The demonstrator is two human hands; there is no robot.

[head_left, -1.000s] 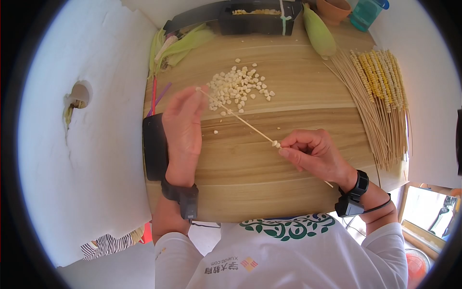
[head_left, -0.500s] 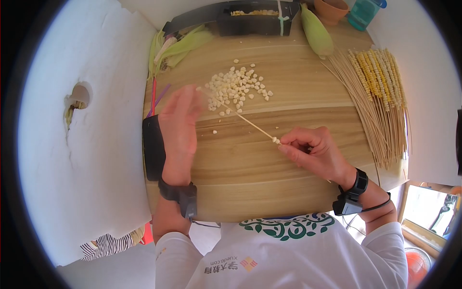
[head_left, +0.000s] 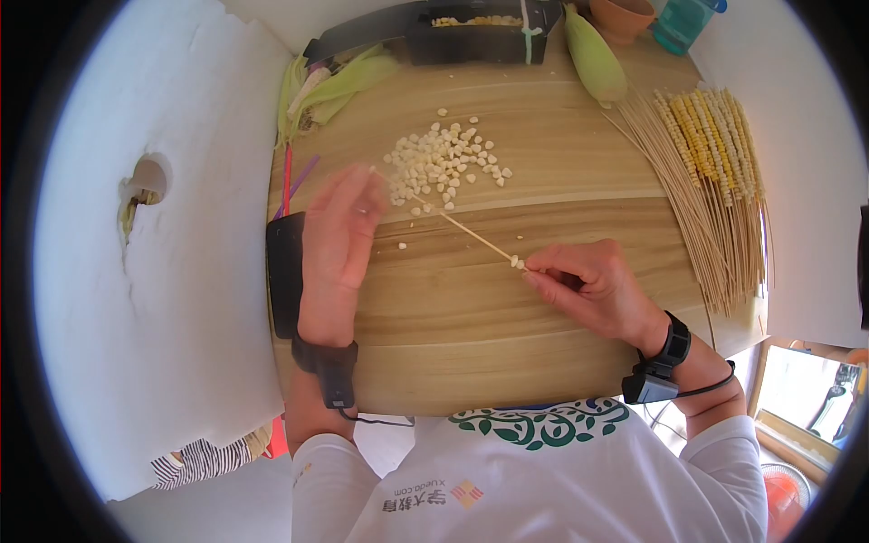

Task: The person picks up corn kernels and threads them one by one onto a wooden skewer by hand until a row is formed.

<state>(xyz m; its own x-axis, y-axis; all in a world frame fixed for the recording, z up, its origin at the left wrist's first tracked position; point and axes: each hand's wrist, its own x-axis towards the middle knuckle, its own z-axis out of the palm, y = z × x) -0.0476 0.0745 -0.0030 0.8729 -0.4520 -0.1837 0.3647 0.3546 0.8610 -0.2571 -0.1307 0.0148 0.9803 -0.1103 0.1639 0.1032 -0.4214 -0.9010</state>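
Observation:
Between the thumb and fingers of my right hand [head_left: 579,281] is the lower end of a thin wooden skewer [head_left: 477,235], which slants up and left. A few pale kernels [head_left: 517,261] are threaded on it beside my fingertips. My left hand [head_left: 342,213], smeared by motion, is raised near the skewer's far end, at the left edge of a pile of loose pale kernels [head_left: 439,163]. Whether its fingers hold a kernel cannot be made out.
At the right lie bare skewers [head_left: 683,217] and skewers full of corn kernels [head_left: 711,145]. A corn cob in husk [head_left: 595,59], a clay pot [head_left: 623,18], a blue container [head_left: 683,25] and a black box [head_left: 477,45] stand behind. Husks [head_left: 348,86] lie back left.
My left hand has shifted slightly, and its wrist has moved a little left. My right hand and the skewer have hardly moved.

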